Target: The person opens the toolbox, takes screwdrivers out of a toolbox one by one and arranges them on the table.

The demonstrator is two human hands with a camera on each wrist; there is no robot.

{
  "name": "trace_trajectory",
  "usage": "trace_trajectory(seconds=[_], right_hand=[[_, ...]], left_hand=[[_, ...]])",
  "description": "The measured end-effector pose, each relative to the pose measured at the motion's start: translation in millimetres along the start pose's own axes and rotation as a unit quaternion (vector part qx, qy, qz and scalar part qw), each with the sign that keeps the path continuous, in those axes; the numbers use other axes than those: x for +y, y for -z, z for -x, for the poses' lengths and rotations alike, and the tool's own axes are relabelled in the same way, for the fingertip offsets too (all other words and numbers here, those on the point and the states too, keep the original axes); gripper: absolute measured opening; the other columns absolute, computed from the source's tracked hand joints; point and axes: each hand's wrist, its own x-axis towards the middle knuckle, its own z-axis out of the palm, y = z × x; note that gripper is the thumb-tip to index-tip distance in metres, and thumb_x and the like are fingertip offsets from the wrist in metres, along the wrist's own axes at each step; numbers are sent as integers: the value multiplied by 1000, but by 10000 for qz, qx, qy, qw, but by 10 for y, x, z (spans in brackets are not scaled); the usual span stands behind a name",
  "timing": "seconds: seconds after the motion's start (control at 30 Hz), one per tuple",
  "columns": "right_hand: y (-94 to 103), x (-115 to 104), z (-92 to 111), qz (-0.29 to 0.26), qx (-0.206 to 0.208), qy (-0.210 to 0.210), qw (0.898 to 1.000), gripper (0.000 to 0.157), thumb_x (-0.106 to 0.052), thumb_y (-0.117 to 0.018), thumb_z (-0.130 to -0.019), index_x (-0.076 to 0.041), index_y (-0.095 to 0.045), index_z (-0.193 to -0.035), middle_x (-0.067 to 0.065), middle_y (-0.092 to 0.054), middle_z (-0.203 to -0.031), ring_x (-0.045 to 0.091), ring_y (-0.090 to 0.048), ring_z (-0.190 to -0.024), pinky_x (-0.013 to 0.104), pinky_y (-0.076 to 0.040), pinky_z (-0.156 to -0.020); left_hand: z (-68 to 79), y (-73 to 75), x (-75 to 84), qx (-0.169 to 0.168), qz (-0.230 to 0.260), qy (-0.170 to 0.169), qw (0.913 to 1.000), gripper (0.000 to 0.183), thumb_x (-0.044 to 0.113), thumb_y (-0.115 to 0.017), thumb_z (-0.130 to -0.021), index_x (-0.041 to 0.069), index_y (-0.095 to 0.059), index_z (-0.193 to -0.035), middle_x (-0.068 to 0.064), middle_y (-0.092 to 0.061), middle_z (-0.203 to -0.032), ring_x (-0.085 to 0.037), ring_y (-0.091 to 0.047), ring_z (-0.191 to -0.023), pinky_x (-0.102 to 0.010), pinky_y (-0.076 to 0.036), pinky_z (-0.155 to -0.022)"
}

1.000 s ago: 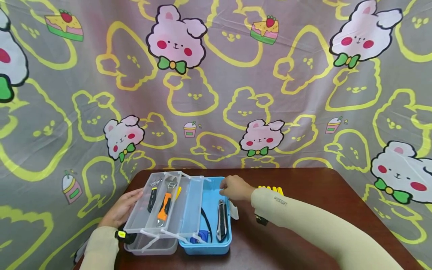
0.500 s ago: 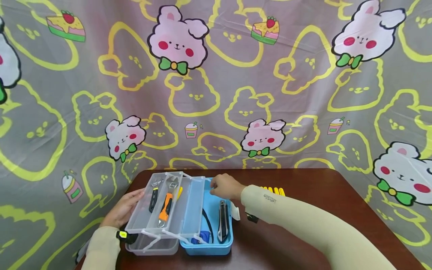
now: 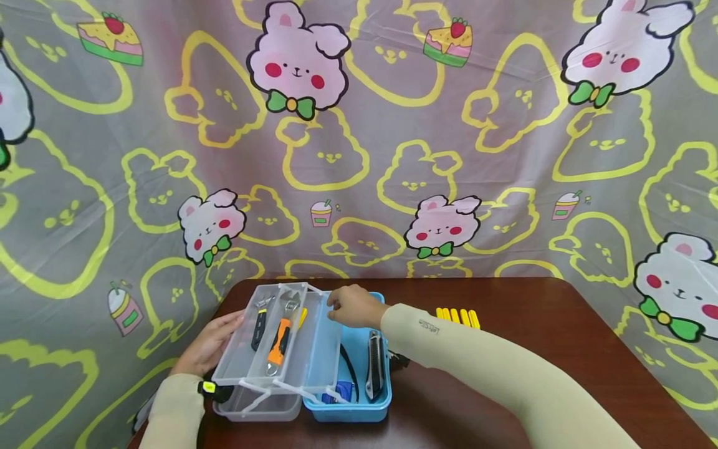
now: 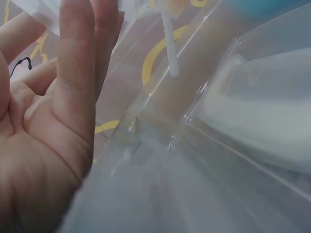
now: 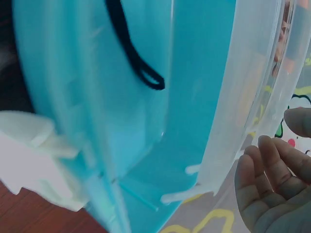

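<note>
My left hand (image 3: 212,344) is at the left side of the clear upper tray (image 3: 234,368), fingertips at its edge. In the left wrist view its fingers (image 4: 75,63) are mostly straight. My right hand (image 3: 356,307) is over the back of the blue toolbox (image 3: 374,413), near the tray's back corner. In the right wrist view the fingers (image 5: 272,170) are loosely bent, thumb apart, with nothing between them. The tray holds a black-handled adjustable wrench (image 3: 260,324) and an orange-handled one (image 3: 280,340). A utility knife (image 3: 374,365) lies in the blue box.
A blue tool (image 3: 338,393) and a black strap (image 3: 350,365) are also in the box. Several yellow handles (image 3: 459,317) lie behind my right forearm on the brown table (image 3: 527,330). A white latch (image 5: 39,155) hangs outside the box. A patterned curtain (image 3: 387,143) surrounds the table.
My right hand has moved left across the back of the blue box, from its right side toward the clear tray. My left hand stays at the tray's left edge.
</note>
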Motion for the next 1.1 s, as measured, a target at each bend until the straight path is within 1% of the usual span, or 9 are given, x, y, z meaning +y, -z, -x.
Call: trace_trajectory(seconds=[0.2, 0.27, 0.33, 0.47, 0.6, 0.67, 0.83, 1.0, 1.1], right_hand=[[-74, -71, -67, -104, -46, 49, 9999, 30, -26, -68, -93, -11, -69, -120, -2, -68, -107, 9, -63, -96, 27, -53, -75], [-92, -94, -81, -125, -51, 76, 9999, 31, -26, -67, -93, -11, -68, -120, -2, -68, -108, 10, -63, -96, 27, -53, -75], [-113, -115, -101, -126, -46, 106, 9999, 31, -26, -67, -94, -10, -68, -121, -1, -68, -109, 10, -63, -96, 27, -53, -75], [-157, -174, -140, -201, -72, 170, 9996, 29, -24, -67, -94, -11, -69, -119, -1, -69, -106, 8, -64, -89, 27, -53, -72], [-220, -214, -193, -272, -114, 324, 9990, 26, -22, -66, -94, -12, -70, -117, -4, -70, -101, 4, -63, -82, 24, -52, -70], [-252, -221, -225, -241, -108, 400, 9989, 24, -21, -66, -93, -11, -71, -115, -5, -69, -99, 3, -62, -80, 23, -52, -69], [-297, -241, -281, -159, -24, 418, 9990, 20, -20, -68, -92, -11, -72, -109, -5, -69, -95, 3, -60, -76, 23, -51, -67], [-320, -230, -326, -185, -23, 335, 9993, 21, -20, -68, -92, -10, -72, -110, -3, -70, -95, 4, -61, -76, 24, -51, -67], [-335, -194, -351, -230, -40, 269, 9994, 23, -20, -68, -91, -11, -72, -112, -3, -70, -98, 5, -62, -79, 24, -52, -68]], left_hand=[[12, -15, -16, -129, 183, -43, 9997, 28, 27, -50, -104, 20, -65, -126, -1, -70, -107, -17, -67, -93, -34, -56, -75], [9, -20, -21, -131, 239, -51, 9996, 27, 25, -49, -104, 19, -65, -125, -1, -70, -107, -17, -68, -92, -34, -56, -74], [4, -31, -19, -108, 238, -25, 9997, 29, 25, -50, -104, 17, -64, -128, -1, -70, -107, -17, -68, -92, -34, -56, -75], [-9, -47, -10, 21, 164, 15, 9999, 39, 27, -53, -102, 8, -56, -137, -2, -70, -108, -18, -67, -93, -35, -56, -76], [-14, -55, 2, 30, 98, -6, 9999, 46, 26, -51, -103, 1, -48, -142, -2, -70, -108, -18, -67, -93, -35, -56, -75], [-16, -58, 7, -13, 127, -27, 9999, 44, 25, -50, -104, 1, -49, -141, -2, -70, -108, -17, -67, -93, -34, -56, -75], [-21, -53, 15, -26, 172, -11, 9998, 36, 25, -50, -104, 9, -57, -135, -2, -70, -108, -18, -67, -94, -35, -56, -76], [-23, -45, 9, 121, 109, 36, 9999, 40, 27, -51, -103, 7, -55, -137, -2, -70, -107, -18, -68, -93, -35, -56, -76], [-24, -37, 3, 129, 121, 76, 9998, 41, 27, -52, -103, 6, -54, -138, -2, -70, -108, -18, -68, -93, -36, -56, -76]])
